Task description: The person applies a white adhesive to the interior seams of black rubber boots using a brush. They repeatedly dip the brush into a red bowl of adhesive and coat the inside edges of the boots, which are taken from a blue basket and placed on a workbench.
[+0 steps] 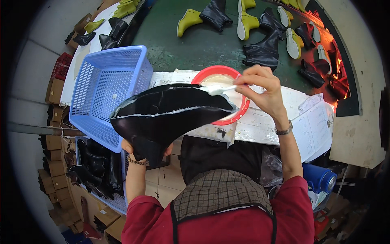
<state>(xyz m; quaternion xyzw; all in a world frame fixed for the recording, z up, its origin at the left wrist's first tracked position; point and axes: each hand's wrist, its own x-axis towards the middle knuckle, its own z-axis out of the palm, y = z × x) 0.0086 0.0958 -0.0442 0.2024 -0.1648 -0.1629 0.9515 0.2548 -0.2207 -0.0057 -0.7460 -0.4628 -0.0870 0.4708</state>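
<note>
My left hand (pixel 127 146) grips a black leather boot upper (pixel 170 128) from below, its fingers showing on both sides of the narrow part. The upper's opening faces up, and a whitish line runs along its edges. In my right hand (pixel 262 87) the fingers pinch a small brush (pixel 221 90) coated with thick white paste. Its head touches the right end of the upper's far edge. Directly behind that end stands a red plastic basin (pixel 245 110) with creamy white paste in it, partly hidden by the upper and my right hand.
An empty blue plastic basket (pixel 109 97) stands at left, above another holding black uppers (pixel 95 164). Yellow-green boot forms (pixel 189 21) and black uppers (pixel 260 51) lie across the green table (pixel 170 49). A glowing orange heater (pixel 341 73) is at far right, near papers (pixel 315 128).
</note>
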